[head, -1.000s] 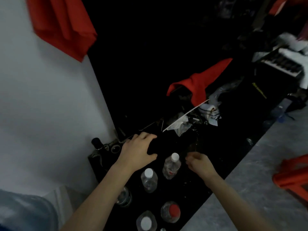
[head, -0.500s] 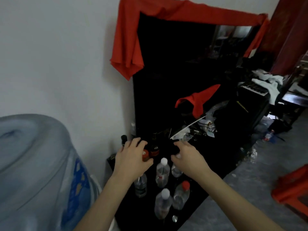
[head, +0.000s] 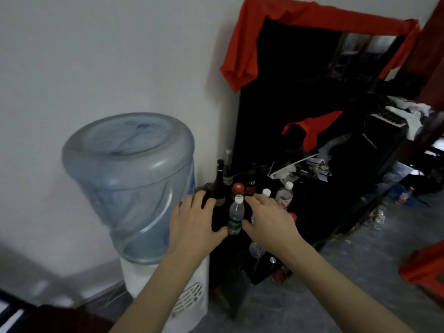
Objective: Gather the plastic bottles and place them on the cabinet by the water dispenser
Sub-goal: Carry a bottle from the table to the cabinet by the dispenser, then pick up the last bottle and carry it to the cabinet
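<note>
While both bare forearms reached forward from the bottom of the view, the left hand (head: 194, 222) and right hand (head: 269, 219) hovered palm-down over the near end of a black cabinet (head: 262, 272), fingers spread and relaxed, each grip released and holding nothing. Between the two hands stood a clear plastic bottle with a white cap (head: 236, 216), upright, its long axis vertical and its cap pointing up; the left thumb lay just beside its base, though actual contact could not be told. Under the right hand, more clear bottles (head: 255, 248) were partly hidden. Just beyond the right fingertips stood another upright bottle with a white cap and red label (head: 284, 195), and a red-capped bottle (head: 237, 189) behind the middle one. A tall dark glass bottle (head: 219, 183) rose upright past the left fingers. To the left, touching the cabinet's side, stood the water dispenser (head: 189, 296) with its large blue jug (head: 132, 183) inverted on top. Farther back, red cloth (head: 312, 131) lay on dark clutter, and more red fabric (head: 242, 56) draped a tall dark frame against the white wall.
</note>
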